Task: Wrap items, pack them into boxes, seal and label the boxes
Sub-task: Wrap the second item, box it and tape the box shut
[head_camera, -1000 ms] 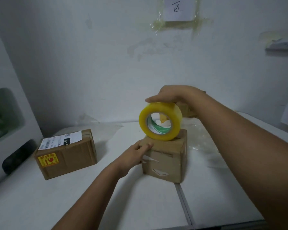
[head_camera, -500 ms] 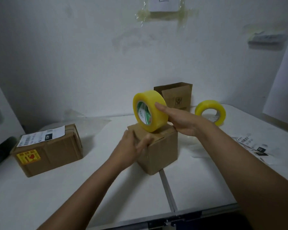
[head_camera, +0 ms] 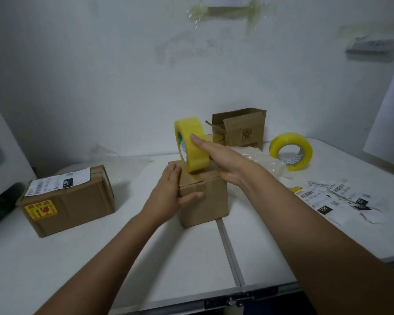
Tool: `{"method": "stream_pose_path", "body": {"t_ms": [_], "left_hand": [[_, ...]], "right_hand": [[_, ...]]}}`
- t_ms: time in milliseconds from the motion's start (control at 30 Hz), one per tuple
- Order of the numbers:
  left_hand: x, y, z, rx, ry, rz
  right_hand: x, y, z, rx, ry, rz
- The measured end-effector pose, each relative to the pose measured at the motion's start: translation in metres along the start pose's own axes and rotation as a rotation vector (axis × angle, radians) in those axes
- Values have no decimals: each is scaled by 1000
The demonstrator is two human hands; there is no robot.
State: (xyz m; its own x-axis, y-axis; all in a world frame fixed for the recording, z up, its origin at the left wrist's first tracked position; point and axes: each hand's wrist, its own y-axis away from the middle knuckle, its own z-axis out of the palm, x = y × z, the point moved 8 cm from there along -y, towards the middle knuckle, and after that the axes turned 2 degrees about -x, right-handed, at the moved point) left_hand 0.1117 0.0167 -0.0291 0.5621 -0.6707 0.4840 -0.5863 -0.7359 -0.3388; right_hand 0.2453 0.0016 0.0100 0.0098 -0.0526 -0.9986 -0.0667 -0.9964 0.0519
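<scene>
Cardboard, small box (head_camera: 204,198): brown, flaps closed, stands on the white desk (head_camera: 100,258) beside the metal seam (head_camera: 229,251) that splits the top.
Tape roll (head_camera: 191,144): yellow, upright on edge on top of the small box, green-printed core facing left.
Right hand (head_camera: 223,160): fingers straight and together, laid flat against the roll's outer band from the right; thumb side not visible.
Left hand (head_camera: 168,196): fingers extended along the box's left face, thumb stretched across the near face; box braced between them, not pinched.
Sealed box (head_camera: 66,201): larger, at left on the desk, well apart from the small box; white shipping label (head_camera: 59,184) on top, yellow sticker (head_camera: 41,210) on the near face.
Open carton (head_camera: 239,128): at the back against the wall, flaps up.
Second tape roll (head_camera: 291,154): yellow, on edge, right of the open carton.
Loose labels (head_camera: 334,198): barcoded slips scattered on the desk at right.
Clear plastic film (head_camera: 259,160): crumpled, behind the right hand.
</scene>
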Motion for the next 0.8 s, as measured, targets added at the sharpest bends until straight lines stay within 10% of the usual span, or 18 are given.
{"method": "stream_pose_path", "body": {"t_ms": [800], "left_hand": [[-25,-38,-7,-84,-393,83]], "right_hand": [[-27,38,9,242,55,-133]]}}
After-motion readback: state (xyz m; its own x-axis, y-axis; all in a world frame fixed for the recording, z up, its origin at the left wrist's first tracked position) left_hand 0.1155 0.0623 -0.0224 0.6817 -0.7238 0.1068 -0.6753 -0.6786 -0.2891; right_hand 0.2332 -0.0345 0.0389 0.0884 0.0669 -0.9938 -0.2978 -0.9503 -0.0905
